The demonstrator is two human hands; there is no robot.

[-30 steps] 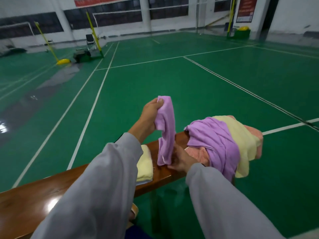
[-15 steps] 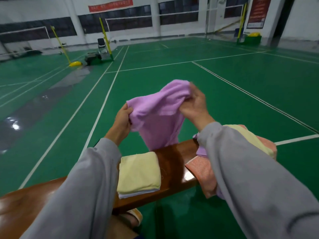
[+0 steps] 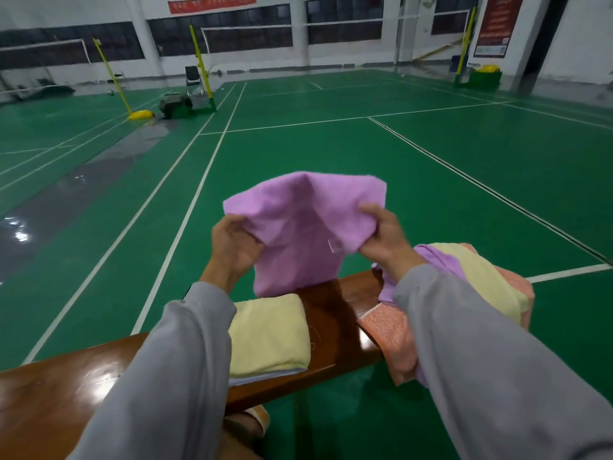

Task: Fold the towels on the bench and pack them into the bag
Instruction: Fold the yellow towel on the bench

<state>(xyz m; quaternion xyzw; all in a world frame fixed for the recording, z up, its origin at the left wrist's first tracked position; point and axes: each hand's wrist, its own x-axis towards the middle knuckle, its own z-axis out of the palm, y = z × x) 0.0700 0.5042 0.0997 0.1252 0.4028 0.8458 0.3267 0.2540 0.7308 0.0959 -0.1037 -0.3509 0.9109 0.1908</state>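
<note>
I hold a purple towel (image 3: 300, 227) up in the air above the brown wooden bench (image 3: 335, 313). My left hand (image 3: 234, 244) grips its left edge and my right hand (image 3: 383, 235) pinches its right edge; the towel's lower part hangs down to the bench. A folded pale yellow towel (image 3: 268, 336) lies on the bench below my left forearm. At the bench's right end sits a loose pile: another purple towel (image 3: 434, 260), a yellow towel (image 3: 481, 280) and an orange-pink towel (image 3: 388, 333). No bag is in view.
The bench runs from lower left to the right over a green court floor with white lines. Yellow net posts (image 3: 109, 78), a chair (image 3: 194, 81) and a dark bundle (image 3: 174, 106) stand far back. A shoe (image 3: 255, 421) shows under the bench.
The purple towel went from hanging bunched in my left hand to being spread between both hands. My right hand rose from the bench to take the towel's right edge.
</note>
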